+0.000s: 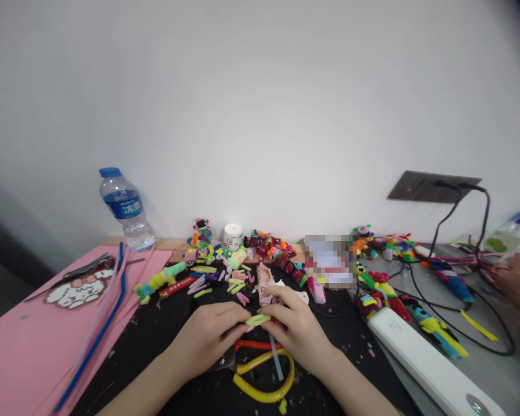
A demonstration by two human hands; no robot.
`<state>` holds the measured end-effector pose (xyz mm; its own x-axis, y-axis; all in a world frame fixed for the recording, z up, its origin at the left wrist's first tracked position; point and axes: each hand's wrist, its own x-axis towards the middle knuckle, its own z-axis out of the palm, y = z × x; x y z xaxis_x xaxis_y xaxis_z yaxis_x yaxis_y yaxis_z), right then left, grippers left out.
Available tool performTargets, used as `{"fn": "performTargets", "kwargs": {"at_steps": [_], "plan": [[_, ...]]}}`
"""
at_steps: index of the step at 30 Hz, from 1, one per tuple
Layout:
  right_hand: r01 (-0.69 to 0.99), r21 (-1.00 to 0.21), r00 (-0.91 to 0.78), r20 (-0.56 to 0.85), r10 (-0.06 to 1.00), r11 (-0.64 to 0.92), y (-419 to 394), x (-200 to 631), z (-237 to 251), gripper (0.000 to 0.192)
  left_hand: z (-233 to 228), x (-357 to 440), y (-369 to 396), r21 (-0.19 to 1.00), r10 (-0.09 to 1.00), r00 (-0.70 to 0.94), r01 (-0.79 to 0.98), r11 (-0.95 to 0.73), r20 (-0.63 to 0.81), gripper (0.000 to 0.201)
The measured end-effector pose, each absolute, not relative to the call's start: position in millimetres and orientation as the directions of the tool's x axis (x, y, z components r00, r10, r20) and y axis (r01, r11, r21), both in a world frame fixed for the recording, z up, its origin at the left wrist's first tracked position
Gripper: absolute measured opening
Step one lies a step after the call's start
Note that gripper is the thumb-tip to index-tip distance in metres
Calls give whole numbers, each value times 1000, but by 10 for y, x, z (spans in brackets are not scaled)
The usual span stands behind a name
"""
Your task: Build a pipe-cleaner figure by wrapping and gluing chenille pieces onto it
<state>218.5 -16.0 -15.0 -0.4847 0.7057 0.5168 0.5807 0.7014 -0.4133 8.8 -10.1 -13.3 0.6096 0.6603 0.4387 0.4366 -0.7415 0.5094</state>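
My left hand (pixel 208 335) and my right hand (pixel 297 326) meet over a black mat (pixel 164 341), both pinching a short light-green fuzzy stick piece (pixel 258 319) between their fingertips. Under my hands lie scissors with yellow and red handles (pixel 264 370). Just beyond my fingers sits a small pink figure (pixel 265 283). Several cut fuzzy stick pieces in pink, green and yellow (pixel 225 280) are scattered behind it.
Pink foam sheets (pixel 30 341) with blue fuzzy sticks (pixel 99 329) lie at left. A water bottle (pixel 125 208) and a small white jar (pixel 233 236) stand by the wall. A white power strip (pixel 429 364), black cables (pixel 459 329) and another person's hand (pixel 517 280) are at right.
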Motion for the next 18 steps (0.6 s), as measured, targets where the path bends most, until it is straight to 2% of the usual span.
{"fn": "performTargets", "kwargs": {"at_steps": [5,18], "plan": [[580,-409,-487,520,702,705,-153,2183,-139,15,-119,95,-103,537,675,609,435,-723,417,13],[589,-380,-492,531,690,713,-160,2171,-138,11,-134,91,-113,493,648,620,435,-753,442,16]]}}
